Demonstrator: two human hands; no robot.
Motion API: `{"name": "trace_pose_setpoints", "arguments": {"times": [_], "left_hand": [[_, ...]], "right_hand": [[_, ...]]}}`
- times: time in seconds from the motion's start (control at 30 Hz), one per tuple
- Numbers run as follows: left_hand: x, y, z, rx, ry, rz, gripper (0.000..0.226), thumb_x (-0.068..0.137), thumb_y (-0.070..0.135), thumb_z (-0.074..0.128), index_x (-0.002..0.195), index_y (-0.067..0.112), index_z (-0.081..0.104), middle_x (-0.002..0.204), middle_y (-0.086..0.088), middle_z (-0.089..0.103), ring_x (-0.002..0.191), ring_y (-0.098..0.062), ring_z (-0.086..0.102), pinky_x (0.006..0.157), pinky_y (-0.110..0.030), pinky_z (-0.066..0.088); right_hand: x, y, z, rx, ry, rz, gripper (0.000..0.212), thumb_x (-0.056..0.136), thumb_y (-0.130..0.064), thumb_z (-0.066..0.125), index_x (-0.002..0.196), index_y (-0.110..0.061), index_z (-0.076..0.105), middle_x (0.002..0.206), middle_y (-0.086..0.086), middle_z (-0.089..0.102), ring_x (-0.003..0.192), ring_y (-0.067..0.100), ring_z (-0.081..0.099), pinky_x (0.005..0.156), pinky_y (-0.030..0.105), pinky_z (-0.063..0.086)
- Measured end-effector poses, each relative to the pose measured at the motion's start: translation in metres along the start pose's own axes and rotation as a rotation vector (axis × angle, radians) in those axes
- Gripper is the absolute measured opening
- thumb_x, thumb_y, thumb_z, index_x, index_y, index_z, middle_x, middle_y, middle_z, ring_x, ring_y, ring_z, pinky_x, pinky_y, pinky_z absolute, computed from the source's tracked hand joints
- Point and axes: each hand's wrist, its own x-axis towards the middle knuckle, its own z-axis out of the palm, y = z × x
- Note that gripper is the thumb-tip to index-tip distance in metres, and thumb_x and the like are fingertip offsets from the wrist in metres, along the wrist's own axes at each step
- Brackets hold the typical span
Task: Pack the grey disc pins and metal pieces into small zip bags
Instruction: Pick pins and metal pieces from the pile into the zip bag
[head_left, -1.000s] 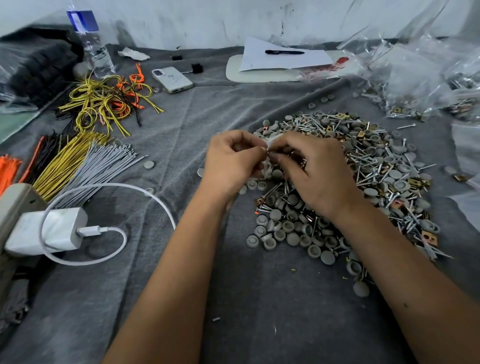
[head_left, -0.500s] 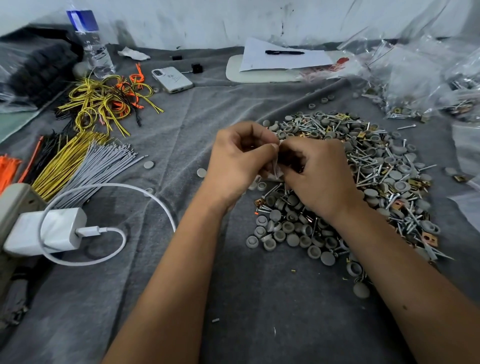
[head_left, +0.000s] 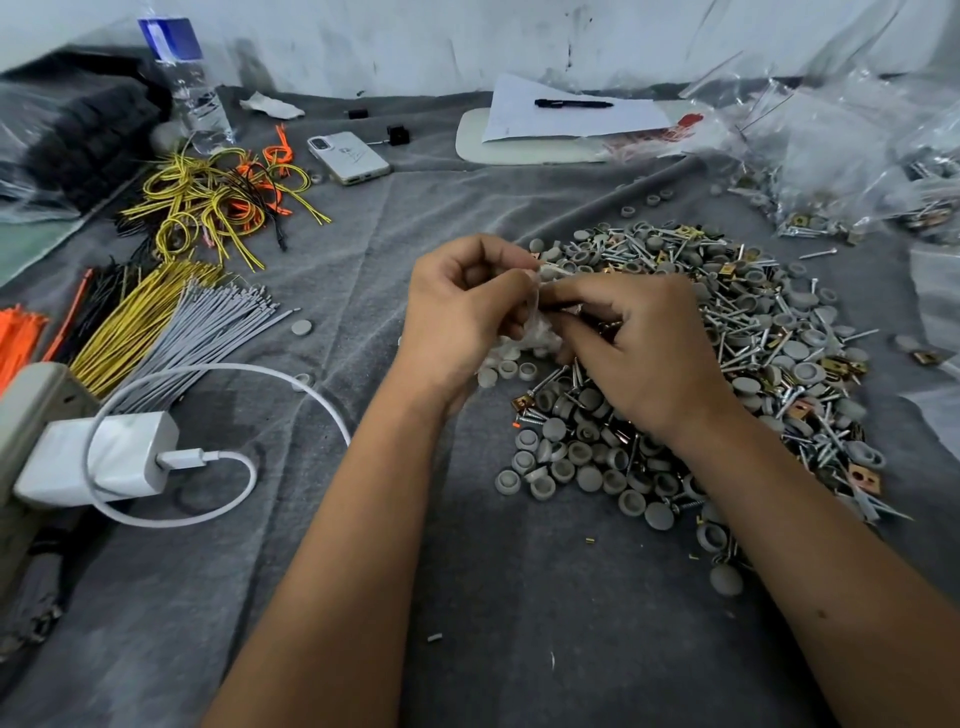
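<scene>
Both hands, left hand (head_left: 462, 312) and right hand (head_left: 644, 353), pinch the zip bag (head_left: 535, 322).

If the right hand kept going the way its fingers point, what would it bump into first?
Its fingers point left, so the right hand would meet the small clear bag it already pinches, then the left hand right behind it. Depth is hard to judge.

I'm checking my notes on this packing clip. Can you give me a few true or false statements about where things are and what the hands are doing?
1. Both hands, left and right, hold a small clear bag. True.
2. The pen lies on the phone. False: it lies on white paper.
3. The charger sits left of the hands. True.
4. The pile of parts is left of the left hand. False: it is to the right.
</scene>
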Motion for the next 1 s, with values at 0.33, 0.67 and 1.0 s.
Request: {"name": "trace_pose_setpoints", "arguments": {"times": [0.33, 0.67, 1.0], "left_hand": [[0.014, 0.008, -0.025, -0.482, 0.397, -0.04, 0.024, 0.092, -0.006, 0.055, 0.074, 0.01, 0.062, 0.059, 0.002, 0.054, 0.051, -0.008, 0.044, 0.049, -0.019, 0.038], [0.009, 0.019, -0.034, -0.333, 0.409, 0.298, 0.009, 0.081, -0.003, 0.062, 0.081, 0.006, 0.063, 0.067, -0.003, 0.057, 0.052, -0.013, 0.046, 0.048, -0.026, 0.039], [0.011, -0.016, -0.009, 0.267, 0.26, 0.055, 0.017, 0.081, -0.003, 0.067, 0.075, 0.012, 0.07, 0.064, -0.008, 0.066, 0.053, -0.016, 0.058, 0.057, -0.032, 0.05]], "right_hand": [[-0.005, -0.012, 0.005, 0.04, -0.654, 0.021, 0.026, 0.07, -0.049, 0.088, 0.085, -0.03, 0.08, 0.09, -0.02, 0.067, 0.101, 0.007, 0.055, 0.096, 0.038, 0.045], [-0.006, -0.009, 0.008, 0.014, -0.835, 0.017, 0.019, 0.072, -0.045, 0.09, 0.087, -0.041, 0.079, 0.094, -0.024, 0.061, 0.109, -0.012, 0.044, 0.105, 0.033, 0.029], [0.002, 0.005, -0.001, 0.099, -0.337, 0.118, 0.015, 0.083, -0.027, 0.085, 0.096, -0.027, 0.078, 0.092, -0.016, 0.075, 0.091, 0.001, 0.07, 0.088, 0.03, 0.056]]}}
